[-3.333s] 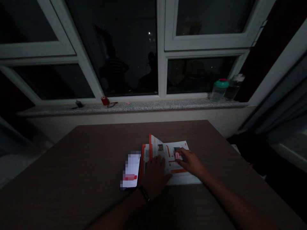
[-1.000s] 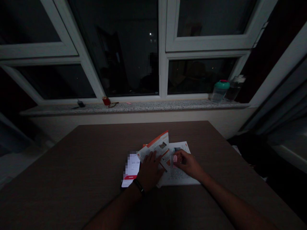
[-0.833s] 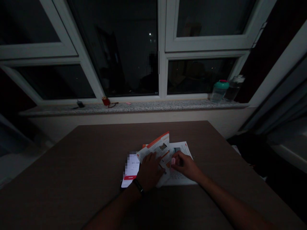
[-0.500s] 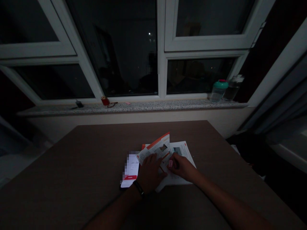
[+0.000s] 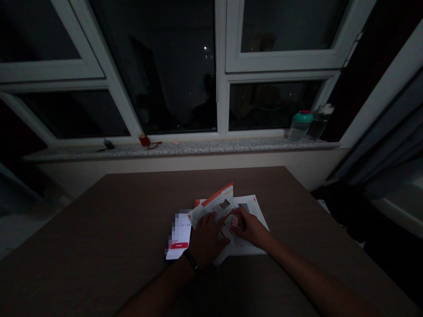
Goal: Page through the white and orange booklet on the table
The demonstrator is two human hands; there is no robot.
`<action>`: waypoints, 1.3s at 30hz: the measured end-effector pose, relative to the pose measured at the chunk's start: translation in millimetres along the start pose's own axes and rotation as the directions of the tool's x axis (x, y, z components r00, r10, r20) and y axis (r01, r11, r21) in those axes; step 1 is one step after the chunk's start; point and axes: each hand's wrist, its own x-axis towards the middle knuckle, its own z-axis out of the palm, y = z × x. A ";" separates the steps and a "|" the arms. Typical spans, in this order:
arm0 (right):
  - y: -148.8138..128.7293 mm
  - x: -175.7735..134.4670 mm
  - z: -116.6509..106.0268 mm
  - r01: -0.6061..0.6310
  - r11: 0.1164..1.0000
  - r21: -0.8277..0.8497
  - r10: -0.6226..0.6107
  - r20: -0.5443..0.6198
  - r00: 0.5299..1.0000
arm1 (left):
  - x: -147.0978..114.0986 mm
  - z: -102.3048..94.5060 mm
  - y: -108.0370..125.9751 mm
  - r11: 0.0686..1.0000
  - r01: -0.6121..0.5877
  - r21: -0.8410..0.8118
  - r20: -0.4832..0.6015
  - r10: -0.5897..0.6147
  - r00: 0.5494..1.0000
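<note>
An open booklet [image 5: 256, 220] with orange trim lies on the table, one page [image 5: 220, 200] folded over diagonally so that its corner points away from me. My left hand [image 5: 206, 237] lies flat on the folded page, fingers spread, with a dark band round the wrist. In my right hand [image 5: 249, 226] a small pink object [image 5: 235, 221] is pinched over the booklet, near the fold's edge; its kind is too small and dark to make out. Just left of my left hand rests a phone [image 5: 180, 233] with a lit screen, its edge blurred out.
The brown table [image 5: 99, 229] reaches towards a window. On the speckled sill [image 5: 205, 146] stand a teal-lidded bottle [image 5: 300, 125], a clear bottle [image 5: 320, 121], a small red item [image 5: 144, 140] and a small dark item [image 5: 108, 144]. A grey curtain [image 5: 390, 136] hangs at the right.
My right hand has shifted slightly, and the pink object sits a little farther from me. My left hand stays on the folded page. The view has tilted a touch.
</note>
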 end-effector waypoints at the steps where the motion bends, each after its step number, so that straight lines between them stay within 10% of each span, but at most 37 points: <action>1: 0.4 0.0 0.0 0.003 1.000 0.008 -0.003 -0.004 1.000 | -0.2 1.0 -0.6 1.000 -0.003 0.001 -0.008 0.003 1.000; 29: 4.9 3.3 -1.6 0.192 0.981 -0.033 -0.188 0.088 0.978 | 15.3 3.2 -0.8 0.990 -0.078 -0.120 0.020 0.081 0.997; 39: 16.2 15.8 0.9 0.107 0.989 -0.099 -0.113 -0.056 0.992 | 13.2 11.2 -4.7 0.987 -0.140 -0.078 -0.032 0.138 0.990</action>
